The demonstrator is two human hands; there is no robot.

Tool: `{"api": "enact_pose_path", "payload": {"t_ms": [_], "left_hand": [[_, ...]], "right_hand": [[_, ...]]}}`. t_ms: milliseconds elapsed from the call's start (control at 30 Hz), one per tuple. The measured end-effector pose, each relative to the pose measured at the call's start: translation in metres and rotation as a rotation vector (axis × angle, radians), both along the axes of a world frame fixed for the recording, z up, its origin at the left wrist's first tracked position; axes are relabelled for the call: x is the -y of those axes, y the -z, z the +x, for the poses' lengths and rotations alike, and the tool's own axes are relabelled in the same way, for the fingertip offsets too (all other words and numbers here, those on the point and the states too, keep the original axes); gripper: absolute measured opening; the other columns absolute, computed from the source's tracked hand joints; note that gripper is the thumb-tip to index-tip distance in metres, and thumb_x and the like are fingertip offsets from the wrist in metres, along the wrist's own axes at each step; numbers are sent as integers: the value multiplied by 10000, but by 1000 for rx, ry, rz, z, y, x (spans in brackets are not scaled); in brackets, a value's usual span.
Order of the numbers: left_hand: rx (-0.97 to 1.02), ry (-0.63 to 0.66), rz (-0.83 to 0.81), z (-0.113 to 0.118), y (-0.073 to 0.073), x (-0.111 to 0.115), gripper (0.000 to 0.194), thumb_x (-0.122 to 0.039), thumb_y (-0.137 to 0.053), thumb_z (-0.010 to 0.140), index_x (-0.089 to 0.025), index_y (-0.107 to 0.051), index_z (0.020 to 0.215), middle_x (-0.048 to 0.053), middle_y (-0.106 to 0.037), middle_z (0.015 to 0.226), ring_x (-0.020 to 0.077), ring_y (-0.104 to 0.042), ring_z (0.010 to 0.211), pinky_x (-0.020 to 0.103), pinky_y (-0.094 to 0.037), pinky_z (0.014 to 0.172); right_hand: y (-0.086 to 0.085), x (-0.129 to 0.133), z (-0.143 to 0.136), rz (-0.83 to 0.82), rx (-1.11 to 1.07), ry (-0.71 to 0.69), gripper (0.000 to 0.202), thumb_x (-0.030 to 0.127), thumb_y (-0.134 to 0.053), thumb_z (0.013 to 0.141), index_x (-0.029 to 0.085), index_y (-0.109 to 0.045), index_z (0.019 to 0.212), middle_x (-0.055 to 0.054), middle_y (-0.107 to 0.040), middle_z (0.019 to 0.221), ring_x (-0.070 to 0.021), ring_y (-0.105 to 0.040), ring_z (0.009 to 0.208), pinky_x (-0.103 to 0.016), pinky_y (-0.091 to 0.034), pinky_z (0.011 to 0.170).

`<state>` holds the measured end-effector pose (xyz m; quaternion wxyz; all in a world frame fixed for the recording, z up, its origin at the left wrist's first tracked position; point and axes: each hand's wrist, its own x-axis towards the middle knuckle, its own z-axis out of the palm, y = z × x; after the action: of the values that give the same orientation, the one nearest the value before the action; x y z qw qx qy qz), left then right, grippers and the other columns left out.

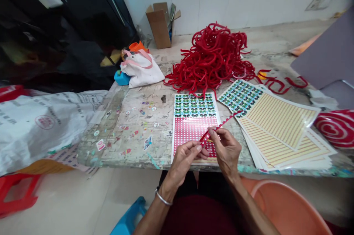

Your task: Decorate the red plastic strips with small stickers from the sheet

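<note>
A thin red strip with white marks (228, 119) runs slantwise between my two hands, its free end pointing up and right. My left hand (188, 157) pinches the lower end. Thumb and fingers of my right hand (225, 146) are closed on it farther up. Whether it is one piece or a sticker strip laid along a red fuzzy strip, I cannot tell. Below the hands lies a sticker sheet (190, 126), with green-and-blue eye-like prints at the top and red rows with pale marks beneath. My hands cover its lower right part.
Behind the sheet rises a heap of red fuzzy strips (212, 58). More printed sheets (282, 120) are stacked to the right. A white cloth bag (145, 71) and a cardboard box (159, 27) stand farther back. An orange tub (287, 205) sits below the table edge.
</note>
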<state>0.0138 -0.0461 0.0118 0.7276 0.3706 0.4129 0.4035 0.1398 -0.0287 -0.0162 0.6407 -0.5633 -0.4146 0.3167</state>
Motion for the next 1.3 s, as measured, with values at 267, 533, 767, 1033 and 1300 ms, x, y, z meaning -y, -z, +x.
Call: {"api": "enact_pose_path", "payload": {"t_ms": [267, 533, 767, 1033, 1300], "left_hand": [[-167, 107, 128, 12, -10, -22, 260, -370, -533, 816, -119, -594, 788, 10, -548, 652, 106, -479, 594, 232, -382, 598], [-238, -30, 192, 12, -2, -9, 223, -349, -513, 832, -134, -575, 828, -20, -443, 653, 94, -370, 598, 214, -315, 562], [-227, -78, 253, 5, 7, 0, 161, -295, -514, 829, -148, -578, 837, -9, -494, 680, 105, -391, 619, 231, -331, 589], [-204, -4, 303, 0, 3, 3, 143, -256, -487, 843, -148, -555, 777, -6, -486, 668, 113, -431, 638, 241, -357, 631], [-263, 15, 240, 8, -6, 0, 185, -298, -475, 855, -141, -571, 872, -25, -454, 616, 99, -406, 584, 224, -345, 586]], "right_hand": [[-1, 9, 2, 72, 222, -96, 109, 195, -615, 775, 186, -631, 882, -59, -660, 919, -174, -638, 816, -285, -557, 676], [-9, 10, 2, -11, 156, -157, 248, 213, -626, 770, 197, -627, 1017, -86, -621, 1056, -187, -604, 930, -295, -568, 707], [-13, 3, 10, -193, -140, -418, 506, 317, -706, 688, 224, -551, 1161, -94, -585, 1144, -190, -603, 890, -297, -563, 675], [-16, 1, 14, -163, -220, -430, 331, 311, -722, 668, 213, -637, 972, -67, -633, 1032, -196, -610, 901, -311, -545, 739], [-11, 2, 18, -136, -34, -373, 148, 310, -620, 777, 198, -696, 837, -60, -661, 954, -188, -612, 853, -292, -535, 679]]}}
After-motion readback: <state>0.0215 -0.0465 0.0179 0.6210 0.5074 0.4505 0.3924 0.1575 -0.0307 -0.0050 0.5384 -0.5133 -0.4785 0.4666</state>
